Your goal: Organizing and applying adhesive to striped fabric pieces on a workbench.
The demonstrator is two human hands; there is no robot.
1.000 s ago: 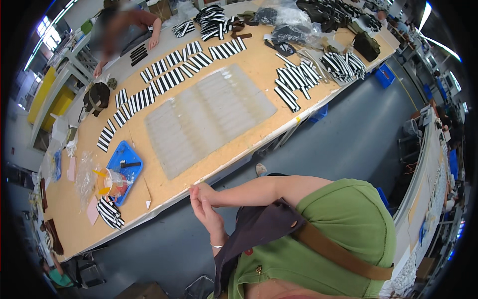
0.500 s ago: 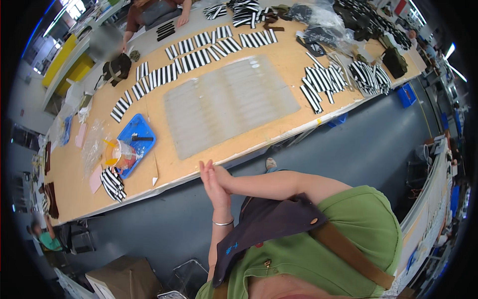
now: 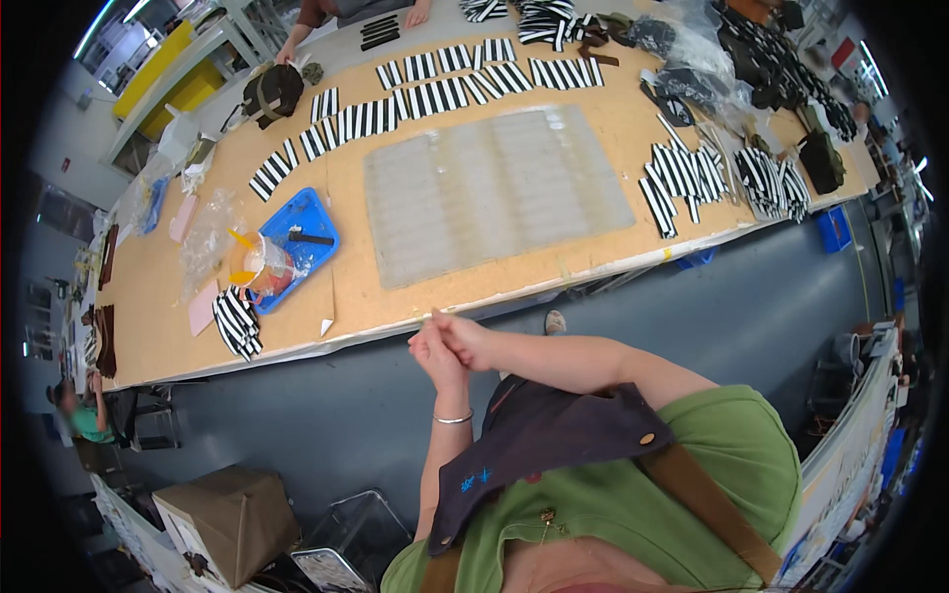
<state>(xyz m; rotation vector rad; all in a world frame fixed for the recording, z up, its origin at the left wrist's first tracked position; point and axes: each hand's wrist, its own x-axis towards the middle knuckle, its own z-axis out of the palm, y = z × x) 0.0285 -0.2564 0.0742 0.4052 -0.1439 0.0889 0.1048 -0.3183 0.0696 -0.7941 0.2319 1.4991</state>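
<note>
My left hand (image 3: 438, 361), with a silver bracelet on its wrist, is raised just in front of the table's near edge. Against it presses my right hand (image 3: 465, 339). The fingers of both are curled in and touch each other; I see nothing held between them, though the palms are hidden. Beyond them a translucent grey mat (image 3: 494, 198) lies flat on the tan table (image 3: 356, 308). Behind the mat, black-and-white striped strips (image 3: 435, 96) are laid out in rows. More striped strips (image 3: 684, 176) lie heaped to its right.
A blue tray (image 3: 318, 229) at left holds a black-handled tool and a tub (image 3: 259, 265) with yellow handles. Beside it are a striped bundle (image 3: 237, 323) and clear plastic (image 3: 210, 237). Another person's hand (image 3: 417, 14) rests at the far side. A cardboard box (image 3: 227, 524) stands lower left.
My hands have gone from palms pressed together with straighter fingers to curled fingers touching. The view has shifted, so the table sits a little higher and further right.
</note>
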